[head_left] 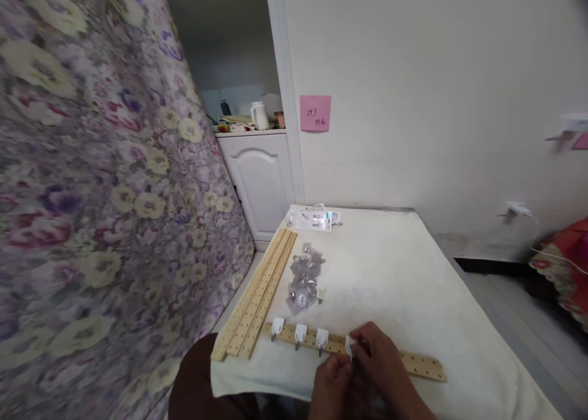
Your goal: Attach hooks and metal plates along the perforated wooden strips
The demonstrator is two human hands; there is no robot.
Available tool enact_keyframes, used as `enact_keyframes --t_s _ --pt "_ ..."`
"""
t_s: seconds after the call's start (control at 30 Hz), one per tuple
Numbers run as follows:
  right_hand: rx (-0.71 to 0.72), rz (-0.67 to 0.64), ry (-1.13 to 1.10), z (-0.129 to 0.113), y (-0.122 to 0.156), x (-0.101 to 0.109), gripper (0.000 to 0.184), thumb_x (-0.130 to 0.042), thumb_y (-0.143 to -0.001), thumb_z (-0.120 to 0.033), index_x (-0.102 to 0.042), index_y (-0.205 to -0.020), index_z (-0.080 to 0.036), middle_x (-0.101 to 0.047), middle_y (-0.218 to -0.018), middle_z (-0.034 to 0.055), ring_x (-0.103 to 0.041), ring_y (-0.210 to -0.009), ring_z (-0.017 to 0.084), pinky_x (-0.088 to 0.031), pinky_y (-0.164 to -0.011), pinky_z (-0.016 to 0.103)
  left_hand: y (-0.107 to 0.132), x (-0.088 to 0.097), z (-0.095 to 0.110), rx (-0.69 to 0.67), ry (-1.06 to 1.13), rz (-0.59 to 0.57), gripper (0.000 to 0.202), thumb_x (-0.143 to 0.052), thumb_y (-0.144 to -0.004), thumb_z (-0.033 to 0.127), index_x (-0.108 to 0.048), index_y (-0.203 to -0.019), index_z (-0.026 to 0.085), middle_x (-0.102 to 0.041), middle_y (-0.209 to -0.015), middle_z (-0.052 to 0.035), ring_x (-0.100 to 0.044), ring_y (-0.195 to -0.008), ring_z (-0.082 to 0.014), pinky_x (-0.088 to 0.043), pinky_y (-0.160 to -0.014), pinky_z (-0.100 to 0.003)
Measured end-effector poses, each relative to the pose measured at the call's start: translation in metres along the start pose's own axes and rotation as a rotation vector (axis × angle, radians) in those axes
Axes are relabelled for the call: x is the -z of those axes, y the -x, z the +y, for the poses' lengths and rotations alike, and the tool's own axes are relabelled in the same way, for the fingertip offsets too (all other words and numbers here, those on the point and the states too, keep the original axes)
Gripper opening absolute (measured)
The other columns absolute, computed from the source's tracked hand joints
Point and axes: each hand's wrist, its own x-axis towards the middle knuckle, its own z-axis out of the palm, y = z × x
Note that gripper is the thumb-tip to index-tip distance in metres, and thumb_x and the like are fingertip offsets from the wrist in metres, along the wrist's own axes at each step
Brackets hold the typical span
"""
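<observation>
A wooden strip with small holes lies across the near part of the table. Three white hooks with metal prongs sit along its left half; the middle one is a white hook. Farther right on the strip, another white hook is between my two hands. My right hand is closed, its thumb and fingers pinching this hook from the right. Below it, my left hand is closed too, fingertips at the hook's metal end. Part of the strip is hidden behind the hands.
Several clear-packed pieces with metal hooks lie in a pile beyond the strip. Three more perforated wooden strips rest along the table's left edge. Flat plastic packaging is at the far end. A flowered curtain hangs on the left.
</observation>
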Motion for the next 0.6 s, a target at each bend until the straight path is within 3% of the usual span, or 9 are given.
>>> enact_keyframes --t_s 0.37,0.6 --pt "-0.076 -0.038 -0.002 0.0 -0.008 0.002 0.015 -0.053 -0.069 -0.019 -0.064 -0.078 -0.018 -0.065 -0.082 0.0042 -0.06 -0.077 0.017 -0.043 -0.071 0.025 -0.003 0.001 -0.001 0.021 0.0 -0.011 0.033 -0.058 -0.066 0.05 -0.047 -0.075 0.019 -0.061 -0.051 0.0048 -0.053 -0.034 -0.0109 -0.035 -0.035 -0.021" --pt "-0.049 -0.059 0.025 0.005 -0.014 0.003 0.015 -0.054 -0.067 -0.018 -0.065 -0.077 -0.019 -0.068 -0.08 0.0038 -0.061 -0.076 0.017 -0.043 -0.07 0.025 -0.006 0.002 -0.005 0.005 -0.01 -0.019 0.032 -0.056 -0.067 0.049 -0.047 -0.075 0.019 -0.066 -0.054 0.0013 -0.055 -0.034 -0.012 -0.034 -0.034 -0.022"
